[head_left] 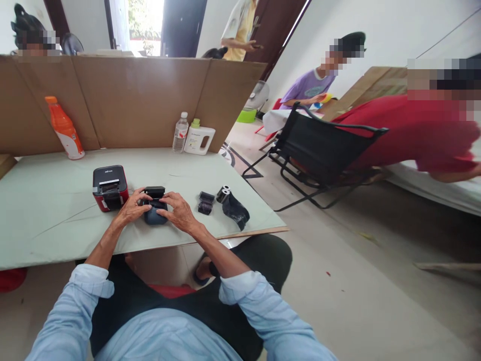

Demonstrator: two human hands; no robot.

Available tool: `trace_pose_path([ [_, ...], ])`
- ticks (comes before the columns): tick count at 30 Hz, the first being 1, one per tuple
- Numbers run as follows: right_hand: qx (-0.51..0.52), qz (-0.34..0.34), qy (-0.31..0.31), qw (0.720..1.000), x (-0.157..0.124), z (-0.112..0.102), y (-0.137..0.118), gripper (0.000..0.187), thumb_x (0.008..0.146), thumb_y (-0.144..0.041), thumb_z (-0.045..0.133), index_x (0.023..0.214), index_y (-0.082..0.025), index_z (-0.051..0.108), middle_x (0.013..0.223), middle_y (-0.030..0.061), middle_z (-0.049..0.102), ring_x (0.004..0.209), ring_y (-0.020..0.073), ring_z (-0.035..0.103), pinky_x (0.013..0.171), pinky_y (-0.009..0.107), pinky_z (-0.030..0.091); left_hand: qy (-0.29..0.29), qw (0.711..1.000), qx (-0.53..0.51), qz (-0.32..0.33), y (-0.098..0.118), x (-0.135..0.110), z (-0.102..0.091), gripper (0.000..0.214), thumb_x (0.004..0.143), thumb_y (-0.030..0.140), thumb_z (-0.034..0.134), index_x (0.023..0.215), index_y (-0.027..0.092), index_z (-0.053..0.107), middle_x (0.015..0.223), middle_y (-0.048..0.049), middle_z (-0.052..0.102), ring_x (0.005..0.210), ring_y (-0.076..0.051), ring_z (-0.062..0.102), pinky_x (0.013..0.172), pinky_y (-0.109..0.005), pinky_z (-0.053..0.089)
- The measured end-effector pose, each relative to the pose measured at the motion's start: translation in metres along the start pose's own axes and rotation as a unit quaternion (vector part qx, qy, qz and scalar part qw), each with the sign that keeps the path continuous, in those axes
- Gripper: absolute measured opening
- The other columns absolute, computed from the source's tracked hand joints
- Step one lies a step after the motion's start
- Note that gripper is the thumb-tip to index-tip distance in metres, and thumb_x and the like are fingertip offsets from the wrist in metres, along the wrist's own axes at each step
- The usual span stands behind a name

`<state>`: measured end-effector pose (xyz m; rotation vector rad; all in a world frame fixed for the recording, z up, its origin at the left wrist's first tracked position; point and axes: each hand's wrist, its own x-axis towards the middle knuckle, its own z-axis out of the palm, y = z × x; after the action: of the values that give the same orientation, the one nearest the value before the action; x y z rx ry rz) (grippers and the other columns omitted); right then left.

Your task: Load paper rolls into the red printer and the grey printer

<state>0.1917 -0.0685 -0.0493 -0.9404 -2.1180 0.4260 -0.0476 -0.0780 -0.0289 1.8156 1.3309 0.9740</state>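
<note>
A small dark blue and black portable printer stands on the pale green tabletop with its black lid raised. My left hand grips its left side, the fingertips at the opening. From the right, my right hand closes round the other side, thumb on the front and fingers near the lid. What lies inside the opening is mostly hidden by my fingers. Just left of my hands sits a red and black label printer. To the right lie dark ribbon rolls and a white-cored roll with a loose black strip.
A cardboard partition rises along the table's far edge. Before it stand an orange bottle, a clear water bottle and a white jug. A black folding chair and a person in red are at right.
</note>
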Motion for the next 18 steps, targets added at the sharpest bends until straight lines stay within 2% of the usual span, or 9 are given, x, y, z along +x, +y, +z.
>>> trace_pose_path([
  [5,-0.042,0.001,-0.009,0.999,0.008,-0.001,-0.004,0.021,0.094,-0.026,0.077,0.116,-0.026,0.079,0.117,0.0107,0.074,0.108,0.029,0.064,0.097,0.046,0.056,0.012,1.0,-0.014,0.016,-0.002,-0.001,-0.001,0.037,0.077,0.029,0.076,0.113,0.021,0.079,0.165,-0.0149,0.047,0.143,-0.038,0.054,0.099,-0.044,0.058],
  [10,-0.09,-0.003,-0.029,0.995,0.014,-0.001,-0.007,0.016,0.098,-0.026,0.071,0.113,-0.027,0.079,0.111,0.0101,0.074,0.105,0.0293,0.062,0.096,0.046,0.054,0.031,0.996,-0.078,0.014,-0.018,0.014,0.003,0.066,0.071,0.028,0.076,0.136,0.023,0.071,0.159,-0.0148,0.053,0.129,-0.033,0.064,0.103,-0.045,0.057],
  [14,-0.111,0.0,-0.043,0.993,0.018,-0.001,-0.009,0.015,0.099,-0.025,0.069,0.112,-0.026,0.078,0.11,0.0107,0.073,0.105,0.0295,0.061,0.095,0.045,0.053,0.046,0.996,-0.069,-0.028,-0.026,0.024,0.007,0.08,0.067,0.027,0.073,0.146,0.019,0.065,0.153,-0.0161,0.058,0.118,-0.032,0.067,0.094,-0.042,0.059],
  [18,-0.104,0.01,-0.045,0.993,0.021,0.0,-0.008,0.015,0.099,-0.024,0.07,0.112,-0.025,0.076,0.109,0.0114,0.071,0.106,0.0302,0.062,0.095,0.044,0.052,0.049,0.996,-0.046,-0.059,-0.028,0.026,0.009,0.077,0.068,0.028,0.074,0.143,0.016,0.067,0.138,-0.015,0.069,0.107,-0.029,0.07,0.092,-0.039,0.06],
])
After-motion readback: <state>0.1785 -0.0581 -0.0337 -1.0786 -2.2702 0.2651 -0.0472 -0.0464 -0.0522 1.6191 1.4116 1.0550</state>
